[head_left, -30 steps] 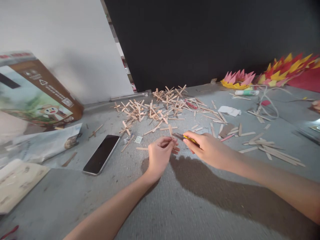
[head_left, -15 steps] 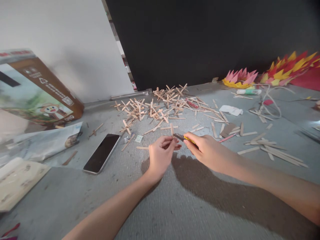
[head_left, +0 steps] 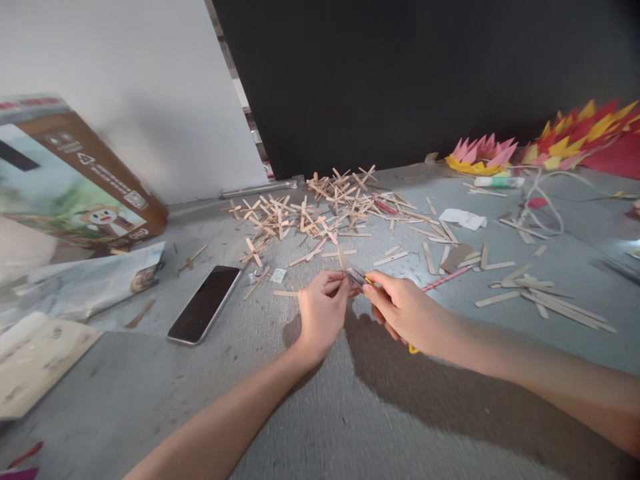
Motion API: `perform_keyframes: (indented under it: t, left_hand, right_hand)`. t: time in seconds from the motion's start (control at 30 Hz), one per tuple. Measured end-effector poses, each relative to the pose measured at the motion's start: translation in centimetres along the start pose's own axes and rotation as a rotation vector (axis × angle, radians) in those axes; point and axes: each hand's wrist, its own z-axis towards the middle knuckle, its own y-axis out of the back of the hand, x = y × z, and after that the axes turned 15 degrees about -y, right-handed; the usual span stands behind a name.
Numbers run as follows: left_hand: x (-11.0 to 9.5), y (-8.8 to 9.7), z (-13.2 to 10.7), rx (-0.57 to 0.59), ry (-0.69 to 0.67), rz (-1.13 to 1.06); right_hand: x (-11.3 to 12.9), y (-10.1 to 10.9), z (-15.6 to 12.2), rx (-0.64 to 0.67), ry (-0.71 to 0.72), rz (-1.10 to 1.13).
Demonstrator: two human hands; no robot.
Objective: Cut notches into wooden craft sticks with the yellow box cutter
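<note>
My left hand (head_left: 324,300) pinches a wooden craft stick (head_left: 342,257) that points up and away from its fingertips. My right hand (head_left: 403,303) is wrapped round a yellow-handled utility knife (head_left: 357,275), its grey blade end against the stick at my left fingertips. The yellow rear end of the knife shows below the right palm. Just beyond the hands lies a heap of crossed craft sticks (head_left: 300,220). Another stick (head_left: 285,293) lies flat beside the left hand.
A phone (head_left: 205,305) lies to the left, near a plastic packet (head_left: 100,277) and a brown box (head_left: 90,177). Loose sticks (head_left: 550,300), a pink pencil-like rod (head_left: 447,277), a white cable (head_left: 550,207) and a pink paper crown (head_left: 480,157) are on the right.
My right hand has turned and shifted slightly, so the knife's rear end now shows below it and more of the pink rod is uncovered. The left hand has barely moved.
</note>
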Motion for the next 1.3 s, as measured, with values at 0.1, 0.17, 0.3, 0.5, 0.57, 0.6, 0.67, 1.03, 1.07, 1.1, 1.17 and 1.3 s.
perform_keyframes:
  t: [0.1, 0.17, 0.3, 0.5, 0.57, 0.6, 0.67, 1.03, 1.07, 1.1, 1.17, 1.3]
  left_hand:
    - [-0.1, 0.1, 0.1, -0.008, -0.005, 0.049]
    - [-0.2, 0.2, 0.2, -0.011, -0.019, 0.079]
    - [-0.4, 0.2, 0.4, -0.03, 0.005, 0.044]
    - [-0.1, 0.0, 0.4, -0.038, 0.052, -0.074]
    - [-0.1, 0.0, 0.4, -0.031, 0.035, -0.077]
    - [-0.1, 0.1, 0.3, -0.027, 0.025, -0.068]
    - [-0.2, 0.1, 0.3, -0.026, 0.013, -0.045]
    - [-0.6, 0.1, 0.4, -0.022, 0.008, 0.11]
    - [-0.6, 0.1, 0.4, -0.019, 0.002, 0.133]
    - [-0.7, 0.2, 0.5, -0.016, -0.006, 0.155]
    - [-0.7, 0.3, 0.5, -0.012, -0.023, 0.185]
    - [-0.7, 0.4, 0.7, -0.013, 0.022, 0.127]
  right_hand:
    - [0.2, -0.1, 0.1, 0.125, -0.062, 0.215]
    - [0.5, 0.0, 0.0, 0.251, -0.096, 0.402]
    - [1.0, 0.4, -0.3, 0.288, -0.056, 0.558]
    - [0.4, 0.4, -0.3, 0.029, 0.062, 0.191]
    - [0.1, 0.3, 0.0, 0.013, 0.067, 0.139]
    - [0.0, 0.2, 0.1, 0.004, 0.073, 0.121]
    - [-0.1, 0.1, 0.3, -0.029, 0.091, 0.082]
    - [0.4, -0.7, -0.1, 0.149, -0.033, 0.305]
    - [0.4, -0.8, 0.0, 0.192, -0.051, 0.376]
    - [0.4, -0.8, 0.0, 0.245, -0.068, 0.453]
    - [0.5, -0.7, 0.0, 0.361, -0.087, 0.622]
    - [0.7, -0.2, 0.0, 0.501, -0.066, 0.882]
